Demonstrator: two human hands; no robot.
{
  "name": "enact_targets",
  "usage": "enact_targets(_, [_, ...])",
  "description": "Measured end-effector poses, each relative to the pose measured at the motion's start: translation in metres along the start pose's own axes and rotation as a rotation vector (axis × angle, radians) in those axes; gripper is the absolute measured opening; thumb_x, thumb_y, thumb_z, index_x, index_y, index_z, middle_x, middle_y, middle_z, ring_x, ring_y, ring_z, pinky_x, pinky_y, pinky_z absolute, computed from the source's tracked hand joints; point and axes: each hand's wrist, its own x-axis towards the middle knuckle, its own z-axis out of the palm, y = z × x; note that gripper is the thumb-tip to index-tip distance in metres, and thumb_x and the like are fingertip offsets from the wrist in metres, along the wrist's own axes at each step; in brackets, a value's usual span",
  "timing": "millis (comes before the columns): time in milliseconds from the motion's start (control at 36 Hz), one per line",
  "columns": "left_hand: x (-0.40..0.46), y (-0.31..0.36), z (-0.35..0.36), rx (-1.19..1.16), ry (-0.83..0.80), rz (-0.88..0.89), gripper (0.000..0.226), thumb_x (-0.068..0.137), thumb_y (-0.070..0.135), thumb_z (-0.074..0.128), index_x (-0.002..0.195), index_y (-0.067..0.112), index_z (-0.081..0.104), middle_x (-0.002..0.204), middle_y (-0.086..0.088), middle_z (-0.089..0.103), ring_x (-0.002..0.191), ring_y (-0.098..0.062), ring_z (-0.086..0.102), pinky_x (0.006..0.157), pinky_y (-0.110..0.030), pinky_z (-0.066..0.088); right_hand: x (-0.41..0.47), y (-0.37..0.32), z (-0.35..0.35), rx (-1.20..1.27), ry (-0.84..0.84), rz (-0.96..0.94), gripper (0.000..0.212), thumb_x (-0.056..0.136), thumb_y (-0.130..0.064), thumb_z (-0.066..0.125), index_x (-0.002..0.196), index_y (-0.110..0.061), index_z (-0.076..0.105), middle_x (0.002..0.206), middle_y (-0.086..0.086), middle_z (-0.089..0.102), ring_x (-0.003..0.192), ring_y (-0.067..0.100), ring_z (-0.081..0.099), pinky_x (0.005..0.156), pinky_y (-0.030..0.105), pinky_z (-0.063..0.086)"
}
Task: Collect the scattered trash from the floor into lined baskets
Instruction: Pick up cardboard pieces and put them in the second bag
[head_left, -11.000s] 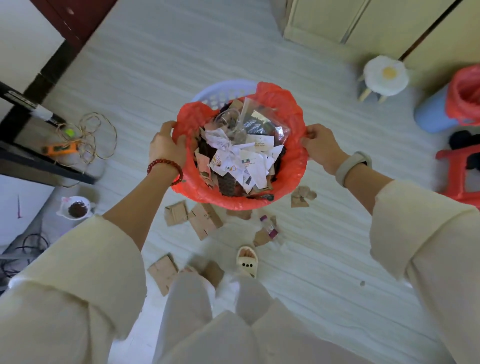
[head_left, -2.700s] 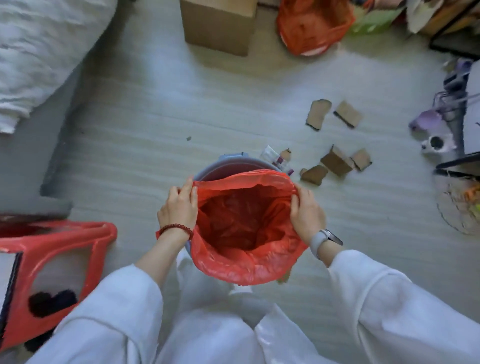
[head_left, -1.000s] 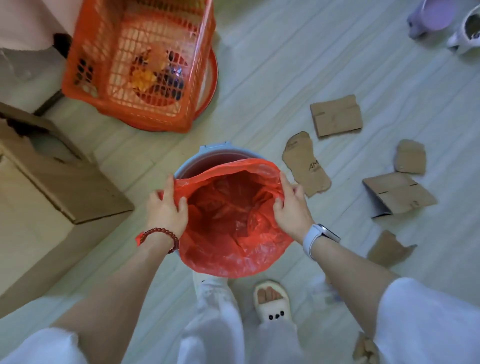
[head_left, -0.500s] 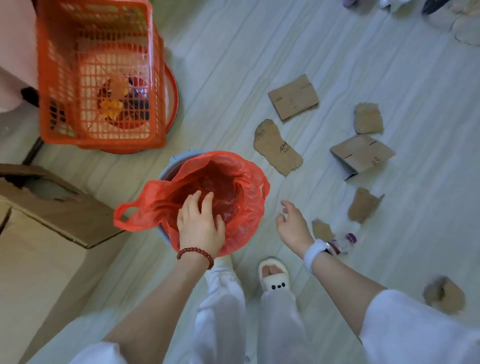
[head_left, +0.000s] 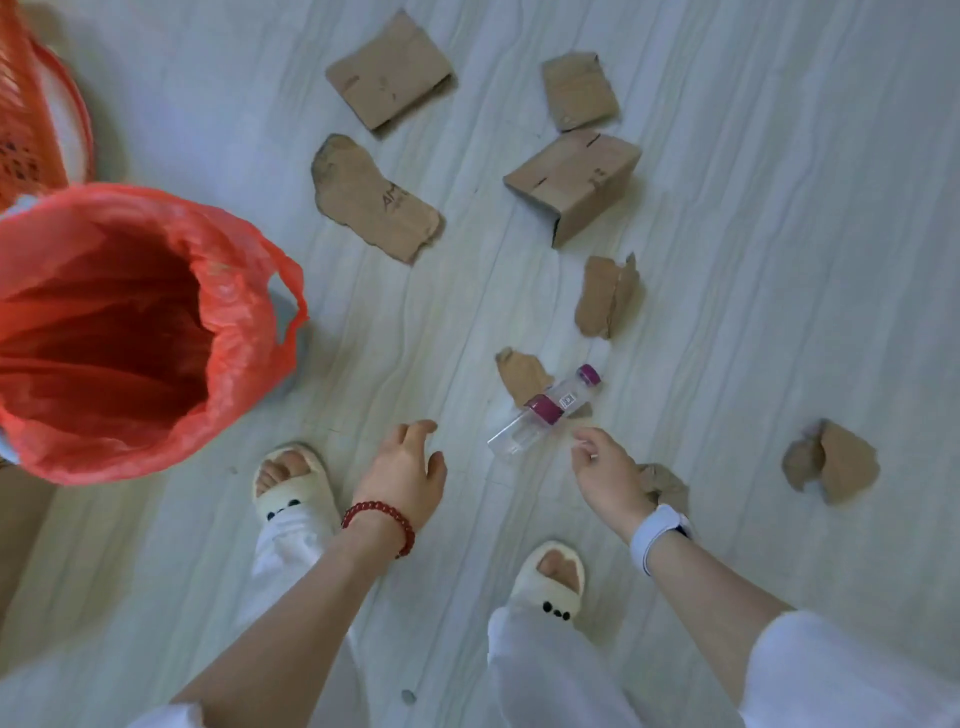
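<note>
Both hands hang loose and hold nothing: left hand (head_left: 404, 470) and right hand (head_left: 608, 470) flank the purple-capped bottle (head_left: 545, 410), whose label is unreadable; the cardboard piece (head_left: 374, 200) beyond the bottle bears illegible print.

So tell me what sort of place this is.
Probably a room in a home: pale plank floor, a person in slippers, and a basket lined with a red bag beside scattered cardboard and a bottle.

Both hands are off the red bag liner (head_left: 119, 332) now: the left hand (head_left: 402, 475) no longer rests on its rim, and the right hand (head_left: 608, 470) is closer to the clear bottle (head_left: 543, 410), seemingly not touching it; both hold nothing, fingers loosely curled
</note>
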Motion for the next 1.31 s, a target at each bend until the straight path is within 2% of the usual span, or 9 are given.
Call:
enact_targets(250, [0.071,0.032,0.173,0.241,-0.082,0.089,0.072,0.087,0.036,0.054,0.145,0.022,0.014,0.150,-0.005,0.020,0.134,-0.025,0.026,0.106,-0.041,0.032,0.089,0.205,0.006,-0.142,0.158,0.170,0.019,0.085,-0.040,0.049,0.103,-0.035,0.046,0.132,0.007,0.045,0.122,0.027,0.040,0.089,0.038,0.038])
enact_targets(417, [0.138,0.037,0.233,0.457,0.034,0.220,0.104,0.073,0.053,0.066,0.145,0.030,-0.005,0.151,-0.007,0.012,0.137,-0.029,0.018,0.110,-0.046,0.023,0.137,0.257,0.023,-0.054,0.152,0.303,0.100,0.074,-0.057,0.064,0.143,-0.045,-0.008,0.153,-0.002,-0.021,0.141,0.034,-0.016,0.109,0.063,0.015])
enact_targets(583, [0.174,0.024,0.246,0.519,0.137,0.377,0.087,0.079,0.032,0.063,0.147,0.027,0.008,0.129,-0.014,0.041,0.112,-0.036,0.045,0.081,-0.045,0.045,0.163,0.265,0.062,-0.098,0.193,0.258,0.098,0.078,-0.051,0.063,0.145,-0.034,-0.006,0.152,0.006,-0.021,0.138,0.042,-0.012,0.105,0.062,0.027])
enact_targets(750, [0.189,0.016,0.239,0.408,0.119,0.489,0.085,0.078,0.031,0.063,0.146,0.027,0.012,0.125,-0.012,0.044,0.109,-0.034,0.047,0.075,-0.040,0.047,0.170,0.242,0.064,-0.284,0.384,0.059,0.056,0.085,-0.022,0.054,0.136,-0.025,0.032,0.148,0.008,0.018,0.132,0.036,0.019,0.097,0.051,0.040])
enact_targets(944, [0.194,0.047,0.198,0.175,0.090,0.608,0.090,0.078,0.036,0.066,0.146,0.030,0.008,0.129,-0.007,0.042,0.110,-0.024,0.048,0.076,-0.033,0.046,0.171,0.179,0.022,-0.090,0.498,-0.181,0.050,0.089,-0.003,0.037,0.135,-0.020,0.038,0.113,0.010,0.058,0.099,0.031,0.056,0.080,0.037,0.048])
enact_targets(1028, [0.186,0.067,0.155,0.022,0.181,0.676,0.091,0.076,0.035,0.068,0.145,0.030,0.010,0.132,-0.004,0.042,0.108,-0.020,0.051,0.077,-0.028,0.043,0.157,0.125,-0.004,0.193,0.433,-0.299,0.046,0.091,-0.007,0.040,0.134,-0.024,0.042,0.094,0.005,0.061,0.078,0.024,0.062,0.066,0.027,0.052])
enact_targets(1139, [0.168,0.084,0.081,-0.234,0.342,0.731,0.095,0.072,0.029,0.073,0.145,0.027,0.012,0.119,0.009,0.044,0.100,-0.008,0.049,0.076,-0.018,0.039,0.134,0.042,-0.035,0.380,0.379,-0.466,0.026,0.088,-0.009,0.048,0.111,-0.021,0.052,0.093,0.002,0.062,0.089,0.026,0.062,0.076,0.039,0.054])
enact_targets(1222, [0.152,0.084,0.016,-0.448,0.454,0.772,0.101,0.069,0.027,0.075,0.145,0.029,0.008,0.127,0.015,0.041,0.104,0.004,0.048,0.081,-0.006,0.036,0.117,-0.024,-0.045,0.407,0.350,-0.591,0.023,0.089,-0.012,0.048,0.110,-0.017,0.053,0.090,0.001,0.061,0.081,0.018,0.058,0.066,0.026,0.048])
enact_targets(1306, [0.132,0.071,-0.049,-0.617,0.587,0.800,0.101,0.069,0.017,0.077,0.144,0.028,0.010,0.115,0.031,0.046,0.100,0.013,0.053,0.090,-0.017,0.043,0.098,-0.089,-0.040,0.378,0.357,-0.711,0.017,0.086,-0.020,0.047,0.099,-0.013,0.055,0.083,0.003,0.060,0.077,0.019,0.055,0.069,0.024,0.051])
